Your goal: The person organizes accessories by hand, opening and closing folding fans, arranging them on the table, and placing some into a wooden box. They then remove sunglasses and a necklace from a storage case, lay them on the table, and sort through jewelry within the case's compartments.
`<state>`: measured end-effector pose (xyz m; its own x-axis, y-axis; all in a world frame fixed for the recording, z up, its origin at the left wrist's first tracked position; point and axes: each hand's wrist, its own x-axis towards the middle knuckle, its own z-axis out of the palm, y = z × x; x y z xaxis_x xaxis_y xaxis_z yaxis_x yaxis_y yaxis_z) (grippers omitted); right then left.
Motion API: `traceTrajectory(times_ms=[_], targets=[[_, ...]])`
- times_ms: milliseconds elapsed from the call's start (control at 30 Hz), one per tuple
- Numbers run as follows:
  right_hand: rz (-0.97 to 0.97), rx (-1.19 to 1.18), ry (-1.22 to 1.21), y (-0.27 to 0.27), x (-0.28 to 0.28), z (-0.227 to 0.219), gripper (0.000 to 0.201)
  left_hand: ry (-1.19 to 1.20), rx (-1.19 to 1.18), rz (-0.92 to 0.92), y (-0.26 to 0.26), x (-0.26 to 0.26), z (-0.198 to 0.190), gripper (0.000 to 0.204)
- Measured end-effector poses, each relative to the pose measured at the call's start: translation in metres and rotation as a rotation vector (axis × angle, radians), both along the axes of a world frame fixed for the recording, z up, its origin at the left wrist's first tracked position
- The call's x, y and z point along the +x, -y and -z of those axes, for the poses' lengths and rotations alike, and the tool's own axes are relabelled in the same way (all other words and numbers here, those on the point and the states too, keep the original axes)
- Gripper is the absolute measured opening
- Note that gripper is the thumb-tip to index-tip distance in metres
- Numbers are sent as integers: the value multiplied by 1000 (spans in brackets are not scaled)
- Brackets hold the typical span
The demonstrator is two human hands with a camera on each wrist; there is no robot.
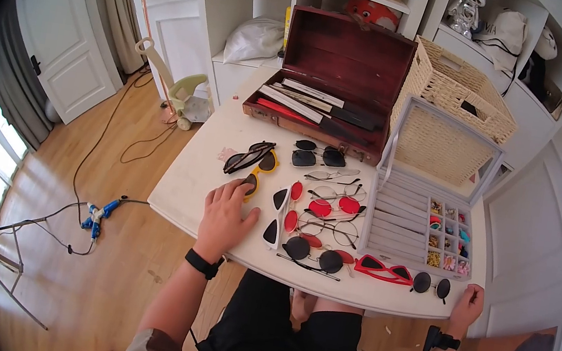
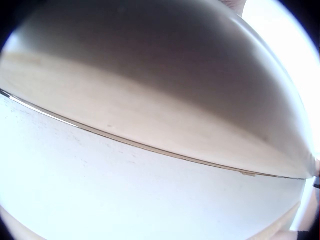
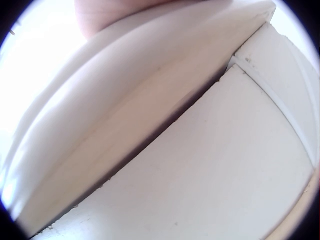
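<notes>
My left hand [image 1: 226, 214] rests on the left front of the white table [image 1: 185, 183], fingers extended, fingertips at the lower lens of yellow-framed sunglasses [image 1: 268, 162]. Just beyond lie dark-framed folded glasses [image 1: 248, 158]. At the right front corner, my right hand [image 1: 469, 305] rests against the table edge with loosely curled fingers, holding nothing. Closest to it are round dark sunglasses [image 1: 431, 286], then red cat-eye sunglasses [image 1: 384, 269]. White-framed sunglasses [image 1: 275, 217] and several other pairs spread across the middle. Both wrist views mostly show the table's edge; part of the hand [image 3: 112, 15] appears in the right one.
Behind the glasses stands an open dark-red case [image 1: 346, 54] holding folded fans [image 1: 299, 102]. A grey jewelry box [image 1: 397, 225] with its clear lid raised holds small trinkets at the right. Behind it is a woven basket [image 1: 456, 74]. Shelves [image 1: 249, 0] line the back.
</notes>
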<state>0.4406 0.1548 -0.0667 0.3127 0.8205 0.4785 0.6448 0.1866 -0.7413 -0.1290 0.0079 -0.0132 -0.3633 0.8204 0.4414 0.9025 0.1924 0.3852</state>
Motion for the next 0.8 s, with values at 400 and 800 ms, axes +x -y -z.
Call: traceTrajectory(times_ms=[400, 800], targets=[[-4, -17, -21, 0, 1, 1, 11, 4, 2, -6, 0, 1, -1, 49], [-10, -19, -21, 2, -1, -1, 12, 1, 17, 7, 0, 1, 0, 48]])
